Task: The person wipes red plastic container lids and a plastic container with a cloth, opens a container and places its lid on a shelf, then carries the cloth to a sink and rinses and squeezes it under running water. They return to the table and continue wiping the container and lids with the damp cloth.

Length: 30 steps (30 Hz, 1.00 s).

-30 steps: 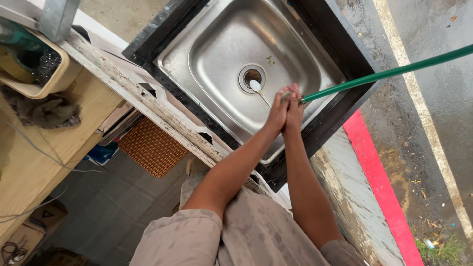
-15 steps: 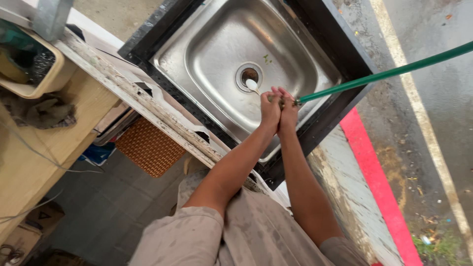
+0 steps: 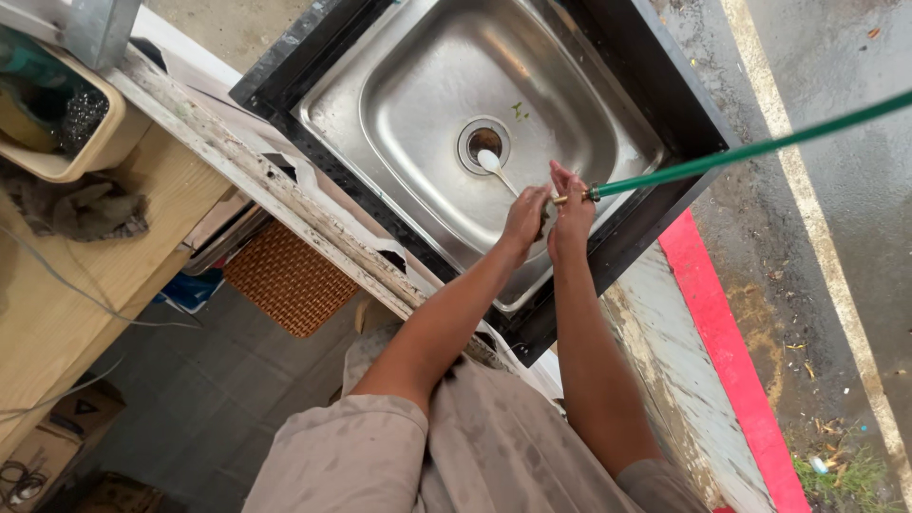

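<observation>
1. The left hand (image 3: 524, 215) and right hand (image 3: 570, 211) are pressed together over the stainless steel sink basin (image 3: 408, 104), fingers closed around something hidden.
2. The thin green rubber hose (image 3: 760, 150) ends at the right fingertips; rubbing works best directly under its nozzle.
3. A white plastic spoon (image 3: 496, 165) lies just beyond the hands, by the drain.
4. Wet grey pavement runs to the right.

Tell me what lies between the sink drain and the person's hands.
In the head view, a white spoon lies in the steel sink, its bowl beside the drain and its handle running toward the left hand and right hand.
</observation>
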Tool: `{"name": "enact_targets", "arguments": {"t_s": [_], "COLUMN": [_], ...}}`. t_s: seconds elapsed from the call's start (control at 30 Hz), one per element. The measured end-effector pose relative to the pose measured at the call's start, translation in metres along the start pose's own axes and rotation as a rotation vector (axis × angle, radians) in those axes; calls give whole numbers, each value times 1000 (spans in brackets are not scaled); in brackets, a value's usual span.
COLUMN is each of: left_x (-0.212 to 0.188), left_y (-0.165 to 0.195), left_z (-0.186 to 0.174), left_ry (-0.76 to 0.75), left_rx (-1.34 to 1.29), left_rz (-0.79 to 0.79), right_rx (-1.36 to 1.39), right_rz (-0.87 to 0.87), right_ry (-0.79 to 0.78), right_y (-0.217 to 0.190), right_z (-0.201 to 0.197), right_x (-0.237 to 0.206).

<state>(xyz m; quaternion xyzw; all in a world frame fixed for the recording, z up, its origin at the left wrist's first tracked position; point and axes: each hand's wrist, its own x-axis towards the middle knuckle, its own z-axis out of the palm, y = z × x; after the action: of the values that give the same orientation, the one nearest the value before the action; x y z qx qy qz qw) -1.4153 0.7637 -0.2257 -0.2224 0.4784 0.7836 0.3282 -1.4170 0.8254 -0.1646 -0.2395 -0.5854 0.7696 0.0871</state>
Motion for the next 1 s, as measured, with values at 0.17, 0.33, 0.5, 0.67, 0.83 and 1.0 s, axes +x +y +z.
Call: {"name": "enact_targets", "arguments": {"t_s": [0.17, 0.33, 0.5, 0.67, 0.83, 1.0], "left_x": [-1, 11, 4, -20, -32, -82], "left_y": [12, 4, -12, -11, 20, 16], "left_z": [11, 7, 15, 1, 1, 10], "left_ry": [184, 119, 12, 110, 144, -156], "left_rx": [255, -7, -421, 45, 522, 656], "left_rz": [19, 123, -4, 321, 266, 588], "right_rx": [19, 41, 30, 82, 185, 518], "right_rz": [61, 42, -37, -9, 122, 338], "right_ry": [60, 38, 81, 150, 195, 167], "right_y": [3, 4, -1, 2, 7, -2], "right_z": [8, 13, 9, 5, 10, 0], "right_x": [-8, -12, -3, 2, 5, 14]}}
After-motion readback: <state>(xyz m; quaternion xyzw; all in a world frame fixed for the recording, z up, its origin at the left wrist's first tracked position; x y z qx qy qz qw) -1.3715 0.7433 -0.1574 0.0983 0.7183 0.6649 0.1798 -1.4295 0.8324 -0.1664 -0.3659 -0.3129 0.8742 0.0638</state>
